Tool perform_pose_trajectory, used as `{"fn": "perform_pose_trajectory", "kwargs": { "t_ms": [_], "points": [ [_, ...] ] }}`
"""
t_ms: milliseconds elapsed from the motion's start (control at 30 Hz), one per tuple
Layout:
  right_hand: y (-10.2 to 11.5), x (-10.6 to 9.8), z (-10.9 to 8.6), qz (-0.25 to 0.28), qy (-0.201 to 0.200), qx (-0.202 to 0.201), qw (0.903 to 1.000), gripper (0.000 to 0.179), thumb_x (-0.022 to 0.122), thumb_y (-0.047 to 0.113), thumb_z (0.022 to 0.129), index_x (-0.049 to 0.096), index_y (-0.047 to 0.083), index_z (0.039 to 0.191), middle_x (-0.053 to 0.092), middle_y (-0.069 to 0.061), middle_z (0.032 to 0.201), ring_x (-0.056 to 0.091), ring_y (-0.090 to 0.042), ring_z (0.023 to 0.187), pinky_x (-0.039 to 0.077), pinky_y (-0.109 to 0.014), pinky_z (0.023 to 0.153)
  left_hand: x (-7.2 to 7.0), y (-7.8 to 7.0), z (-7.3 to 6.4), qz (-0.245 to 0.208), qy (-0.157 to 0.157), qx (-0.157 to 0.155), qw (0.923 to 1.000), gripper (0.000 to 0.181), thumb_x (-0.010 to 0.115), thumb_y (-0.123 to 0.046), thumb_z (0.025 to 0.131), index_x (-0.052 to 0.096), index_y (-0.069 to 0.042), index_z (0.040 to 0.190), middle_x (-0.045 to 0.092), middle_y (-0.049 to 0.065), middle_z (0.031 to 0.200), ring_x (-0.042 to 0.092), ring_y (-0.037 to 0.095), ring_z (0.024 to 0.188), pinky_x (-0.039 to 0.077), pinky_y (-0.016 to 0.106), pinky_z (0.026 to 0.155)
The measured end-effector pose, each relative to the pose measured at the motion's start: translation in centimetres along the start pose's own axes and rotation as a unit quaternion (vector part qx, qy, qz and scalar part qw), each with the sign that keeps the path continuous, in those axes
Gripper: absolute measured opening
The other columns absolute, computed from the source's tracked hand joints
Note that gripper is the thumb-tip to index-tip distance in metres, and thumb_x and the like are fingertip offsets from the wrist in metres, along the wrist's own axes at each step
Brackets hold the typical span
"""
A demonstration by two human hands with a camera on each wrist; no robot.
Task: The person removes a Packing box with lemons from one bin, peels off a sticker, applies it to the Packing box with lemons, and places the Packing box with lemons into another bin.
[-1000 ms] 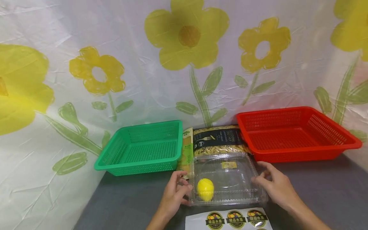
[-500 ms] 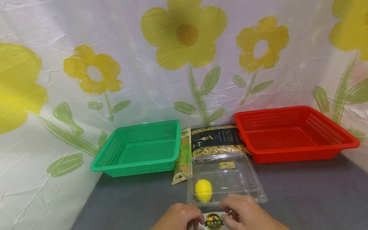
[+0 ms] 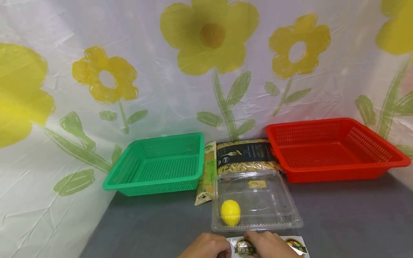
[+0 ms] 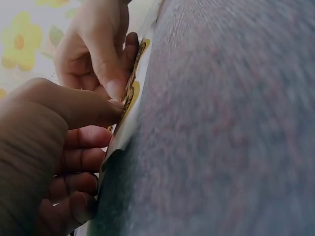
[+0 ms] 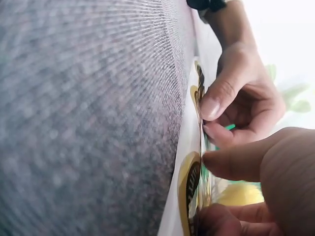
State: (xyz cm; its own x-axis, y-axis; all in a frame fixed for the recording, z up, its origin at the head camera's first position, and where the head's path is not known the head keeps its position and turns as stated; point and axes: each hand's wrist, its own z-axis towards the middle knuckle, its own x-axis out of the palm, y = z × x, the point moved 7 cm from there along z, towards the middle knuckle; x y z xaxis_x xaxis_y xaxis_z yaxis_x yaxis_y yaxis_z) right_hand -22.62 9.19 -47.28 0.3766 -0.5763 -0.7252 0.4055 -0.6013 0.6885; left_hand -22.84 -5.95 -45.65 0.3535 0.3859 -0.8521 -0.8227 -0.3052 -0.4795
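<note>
A white sheet of stickers (image 3: 233, 245) with round black-and-gold labels lies at the front of the table. In the left wrist view my left hand (image 4: 44, 128) has its thumb on the labels and its fingers curled at the sheet's edge, holding it. My right hand (image 3: 269, 245) touches the labels beside it with bent thumb and fingers; in the right wrist view whether these fingers (image 5: 221, 219) pinch one cannot be made out. Just behind the sheet stands a closed clear plastic container (image 3: 264, 200), with a yellow lemon-like fruit (image 3: 230, 212) inside at the left.
A green basket (image 3: 155, 184) stands at the back left and a red basket (image 3: 335, 173) at the back right. Between them lie a pasta bag (image 3: 246, 156) and a yellow-green packet (image 3: 209, 175). A flowered curtain (image 3: 167, 107) hangs behind the grey tabletop (image 3: 145, 222).
Both hands have left the container's sides and come forward to the sticker sheet, closing in on its labels. The container and the yellow fruit have stayed where they were.
</note>
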Motion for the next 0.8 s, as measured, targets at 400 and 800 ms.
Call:
{"fn": "perform_pose_trajectory", "kwargs": {
  "t_ms": [400, 800],
  "points": [
    [-0.4, -0.1, 0.0, -0.012, -0.002, 0.054, 0.9984, 0.052, 0.075, 0.057, 0.085, 0.069, 0.011, 0.107, 0.054, 0.016, 0.068, 0.048, -0.002, 0.058, 0.041, -0.027, 0.052, 0.8, 0.6, 0.0, -0.046, 0.014, -0.036, 0.9982, 0.011, 0.069, -0.01, 0.093, 0.07, -0.013, 0.082, 0.057, -0.011, 0.067, 0.038, -0.016, 0.06, 0.039, 0.004, 0.054],
    [-0.8, 0.5, -0.1, -0.022, 0.015, 0.077, 0.9967, 0.041, 0.074, 0.055, 0.086, 0.06, 0.02, 0.1, 0.055, 0.015, 0.084, 0.049, -0.003, 0.065, 0.045, -0.028, 0.058, 0.9, 1.2, 0.0, -0.058, 0.013, -0.044, 0.9972, 0.011, 0.07, -0.008, 0.092, 0.07, -0.011, 0.082, 0.057, -0.011, 0.068, 0.038, -0.014, 0.061, 0.041, 0.006, 0.054]
  ]
}}
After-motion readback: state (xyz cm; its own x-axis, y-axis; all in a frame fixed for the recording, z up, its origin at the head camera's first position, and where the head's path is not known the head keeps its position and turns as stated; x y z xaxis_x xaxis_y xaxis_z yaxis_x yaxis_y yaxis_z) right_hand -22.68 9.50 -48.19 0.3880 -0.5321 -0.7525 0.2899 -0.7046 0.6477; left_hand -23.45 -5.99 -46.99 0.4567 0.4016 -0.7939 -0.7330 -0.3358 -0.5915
